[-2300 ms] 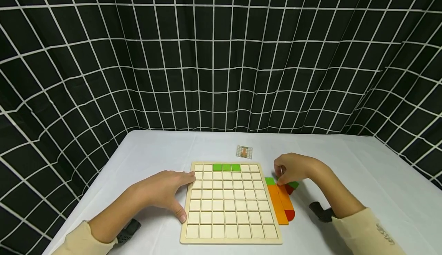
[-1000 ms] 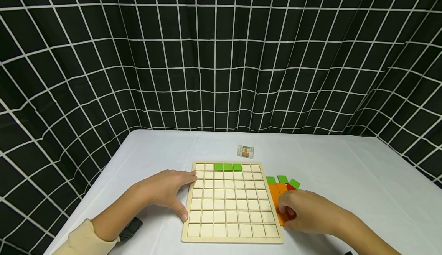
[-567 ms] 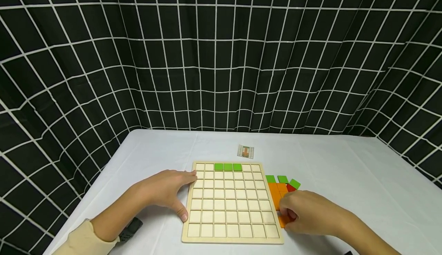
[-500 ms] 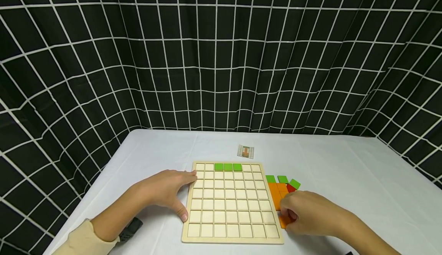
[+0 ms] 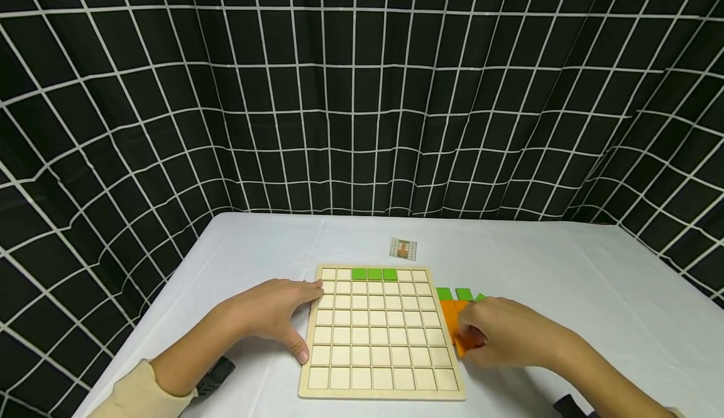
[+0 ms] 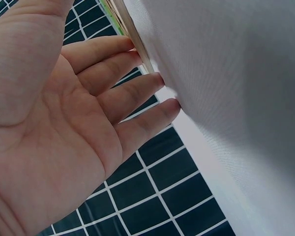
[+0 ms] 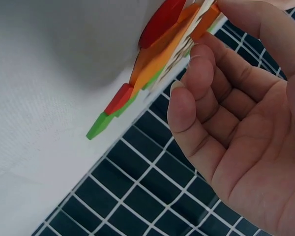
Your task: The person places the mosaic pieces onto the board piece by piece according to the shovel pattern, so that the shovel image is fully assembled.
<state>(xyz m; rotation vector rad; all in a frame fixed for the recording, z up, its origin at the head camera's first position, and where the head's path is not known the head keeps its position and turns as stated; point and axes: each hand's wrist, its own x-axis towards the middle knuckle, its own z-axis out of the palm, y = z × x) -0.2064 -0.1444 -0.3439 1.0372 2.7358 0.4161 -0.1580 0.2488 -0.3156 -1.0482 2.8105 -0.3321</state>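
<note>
A pale wooden grid board (image 5: 370,355) lies flat mid-table, with green square tiles (image 5: 374,274) in its far row. My left hand (image 5: 271,311) rests at the board's left edge, fingers nearly straight and thumb spread. Just right of the board, my right hand (image 5: 509,333) pinches an orange tile (image 5: 462,346) between thumb and index finger. The right wrist view also has this orange tile (image 7: 205,23) at the fingertips. Under and beyond that hand are orange tiles (image 5: 449,314), partly covered. A rounded red tile (image 7: 162,22) shows only in the right wrist view.
Loose green tiles (image 5: 464,294) lie beyond the orange ones, one half covered by the hand. A small printed card (image 5: 403,249) with a grid picture sits behind the board. A white cloth covers the table (image 5: 283,236); a black gridded curtain (image 5: 351,91) stands behind.
From the far end of the loose tiles, my right hand came to the near end, then shifted slightly away from me with the orange tile, which now tilts. My left hand stays put.
</note>
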